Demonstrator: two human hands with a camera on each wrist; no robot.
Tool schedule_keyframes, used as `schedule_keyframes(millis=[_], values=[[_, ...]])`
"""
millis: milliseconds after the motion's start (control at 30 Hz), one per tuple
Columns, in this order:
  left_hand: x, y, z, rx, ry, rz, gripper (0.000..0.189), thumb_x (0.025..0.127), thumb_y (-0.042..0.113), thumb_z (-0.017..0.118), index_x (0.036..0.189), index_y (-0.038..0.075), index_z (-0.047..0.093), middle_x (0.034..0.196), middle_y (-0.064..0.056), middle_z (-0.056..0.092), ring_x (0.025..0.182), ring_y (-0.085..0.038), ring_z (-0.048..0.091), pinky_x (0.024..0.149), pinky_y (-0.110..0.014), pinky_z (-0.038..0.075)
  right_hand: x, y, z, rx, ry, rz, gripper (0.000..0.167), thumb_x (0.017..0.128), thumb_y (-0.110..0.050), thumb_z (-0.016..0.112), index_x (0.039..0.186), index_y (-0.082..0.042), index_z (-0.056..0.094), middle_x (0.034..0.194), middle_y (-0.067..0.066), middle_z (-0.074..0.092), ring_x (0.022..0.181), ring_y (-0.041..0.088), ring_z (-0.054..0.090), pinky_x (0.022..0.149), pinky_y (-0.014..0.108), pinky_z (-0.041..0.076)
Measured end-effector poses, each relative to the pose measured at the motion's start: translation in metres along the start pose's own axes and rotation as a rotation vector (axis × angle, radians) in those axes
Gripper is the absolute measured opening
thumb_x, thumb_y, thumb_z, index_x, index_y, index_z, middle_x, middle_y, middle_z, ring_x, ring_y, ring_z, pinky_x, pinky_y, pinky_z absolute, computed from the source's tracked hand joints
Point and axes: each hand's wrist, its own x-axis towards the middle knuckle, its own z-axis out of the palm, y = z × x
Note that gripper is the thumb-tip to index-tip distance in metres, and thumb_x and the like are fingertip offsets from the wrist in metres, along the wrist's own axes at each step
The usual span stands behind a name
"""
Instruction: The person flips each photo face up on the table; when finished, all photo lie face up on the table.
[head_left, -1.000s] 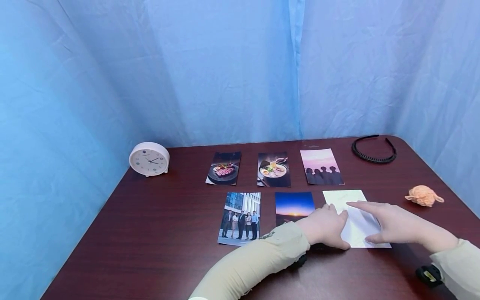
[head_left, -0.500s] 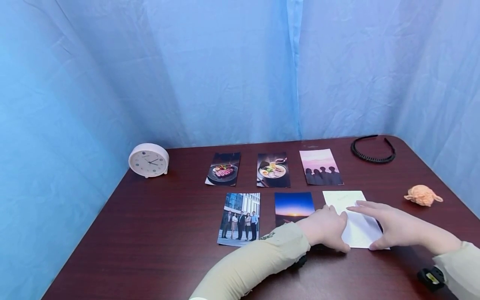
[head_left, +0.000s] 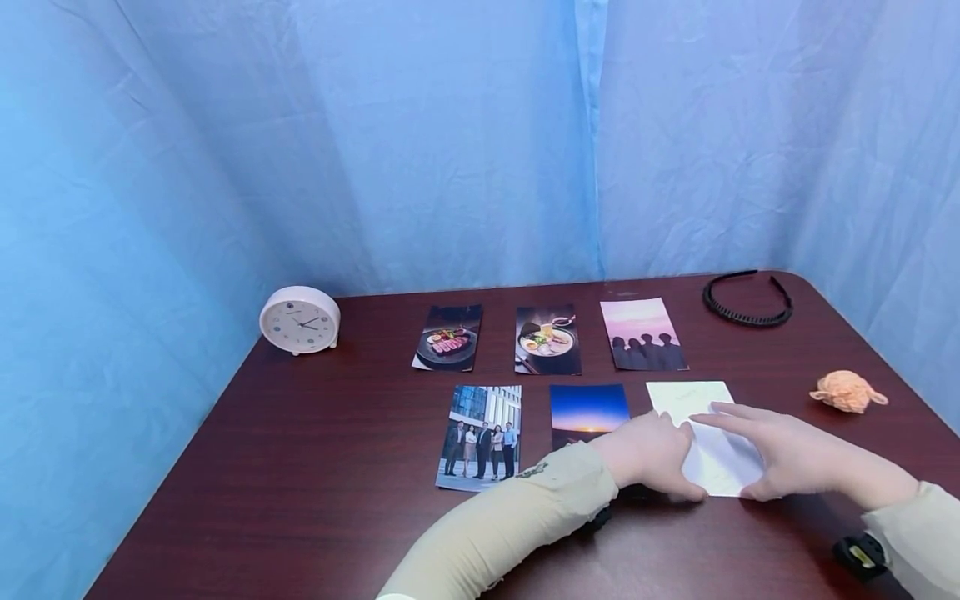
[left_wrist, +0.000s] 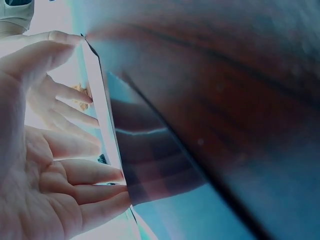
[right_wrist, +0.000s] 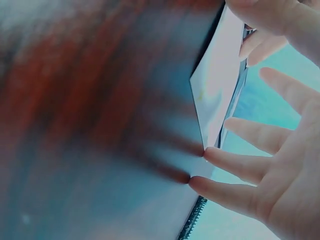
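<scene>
A white card [head_left: 720, 462], blank apart from faint marks near its far end, lies on the table between both hands. At its left edge is my left hand [head_left: 656, 457], fingers extended and thumb near the front left corner. My right hand [head_left: 798, 454] spans the right side, its fingers spread and its thumb at the front right corner. The right wrist view shows two right fingertips [right_wrist: 212, 153] down by the card's edge. In the left wrist view, left fingertips [left_wrist: 120, 175] meet the card's edge. A sunset photo [head_left: 588, 408] lies partly hidden behind my left hand.
A group photo [head_left: 480, 442] lies left of the sunset one. Behind are a steak photo [head_left: 447, 337], a ramen photo [head_left: 547, 340] and a silhouette photo [head_left: 643, 333]. Around them stand a white clock [head_left: 300, 321], a black headband [head_left: 742, 318] and a peach yarn ball [head_left: 847, 392].
My right thumb has shifted slightly right, to the card's front right corner. My left thumb has edged slightly right. The card and photos keep their places.
</scene>
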Motion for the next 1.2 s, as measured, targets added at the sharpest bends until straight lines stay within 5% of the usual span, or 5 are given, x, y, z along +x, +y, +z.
schedule_keyframes(millis=[367,600,800,1000,1200], values=[[-0.001,0.003,-0.001,0.035,-0.007,0.004,0.071,0.076,0.067,0.062,0.131,0.022,0.052,0.113,0.012,0.060,0.100,-0.003,0.052,0.090,-0.017,0.042,0.002,-0.006,-0.007,0.040,-0.051,-0.044,0.095,0.051,-0.018,0.083,0.138,-0.022,0.046,0.130,0.024,0.053,0.092,0.021,0.063,0.063,0.024,0.046],[-0.001,0.004,0.000,0.053,-0.001,0.002,0.052,0.077,0.066,0.062,0.108,0.025,0.060,0.096,0.012,0.060,0.093,-0.004,0.052,0.084,-0.018,0.044,0.001,-0.006,-0.008,0.012,0.004,-0.086,0.100,0.048,-0.017,0.083,0.140,-0.020,0.044,0.126,0.017,0.058,0.089,0.013,0.061,0.064,0.024,0.046],[-0.001,0.001,-0.001,0.025,0.001,0.026,0.034,0.082,0.060,0.056,0.072,0.028,0.062,0.079,0.016,0.062,0.093,-0.003,0.053,0.086,-0.017,0.042,0.001,-0.004,-0.009,0.116,0.012,-0.073,0.095,0.053,-0.008,0.080,0.140,-0.012,0.042,0.101,0.002,0.061,0.063,-0.004,0.032,0.056,0.018,0.029],[0.000,-0.006,-0.002,-0.077,0.009,0.014,0.038,0.092,0.053,0.045,0.068,0.025,0.058,0.072,0.014,0.060,0.074,-0.002,0.058,0.072,-0.015,0.045,-0.008,0.011,-0.007,0.146,0.068,-0.012,0.072,0.070,-0.028,0.082,0.133,-0.009,0.052,0.105,0.006,0.067,0.086,-0.006,0.056,0.064,0.019,0.045],[-0.001,-0.012,-0.004,-0.083,0.061,0.025,0.034,0.095,0.050,0.045,0.074,0.025,0.056,0.067,0.013,0.053,0.071,-0.002,0.056,0.069,-0.014,0.045,-0.015,0.025,-0.004,0.181,0.104,-0.058,0.063,0.067,-0.031,0.084,0.122,-0.011,0.060,0.116,-0.013,0.061,0.098,-0.012,0.050,0.070,0.010,0.040]])
